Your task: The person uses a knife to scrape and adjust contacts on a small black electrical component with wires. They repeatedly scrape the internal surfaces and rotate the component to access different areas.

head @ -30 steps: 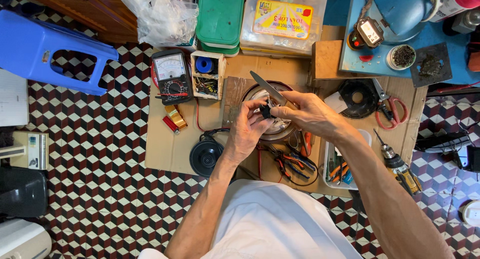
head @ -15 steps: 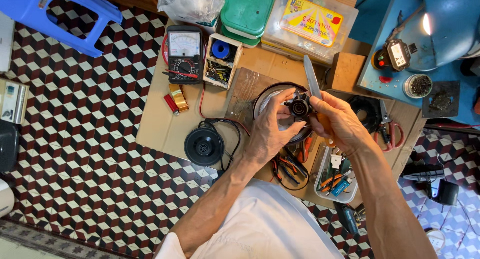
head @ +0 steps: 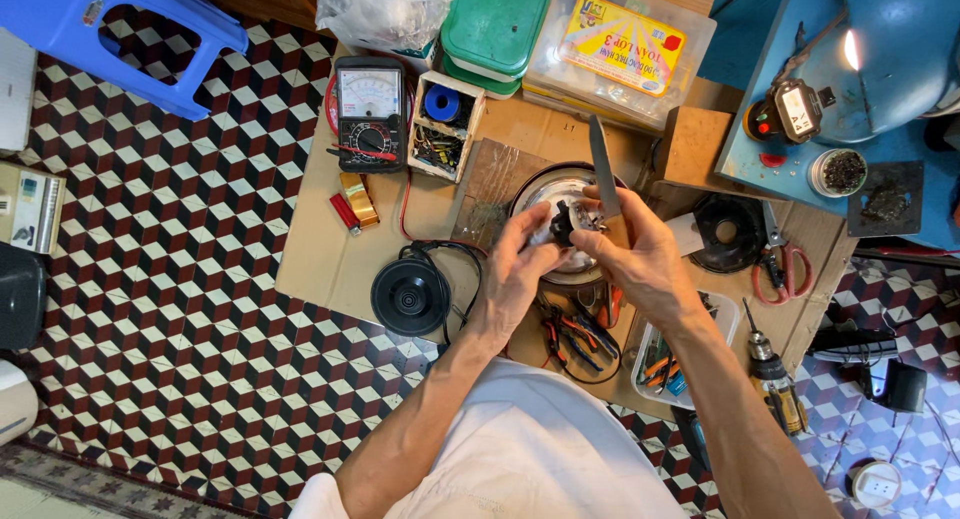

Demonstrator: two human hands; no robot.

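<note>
A person's left hand (head: 515,269) pinches a small dark part (head: 563,222) over a round metal bowl (head: 545,194) at the cardboard mat's (head: 320,259) centre, while the right hand (head: 640,254) is clenched around a knife (head: 603,169), blade pointing to twelve o'clock. A black speaker (head: 410,296) lies at eight o'clock, pliers (head: 575,331) at six; bare cardboard opens toward nine.

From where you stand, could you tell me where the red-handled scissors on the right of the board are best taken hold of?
Take the scissors by the red loop handles, coming from the near side: the loops lie open toward the person, the blades point away toward the blue box. They lie flat and clear of the right hand, which holds a knife.
</note>
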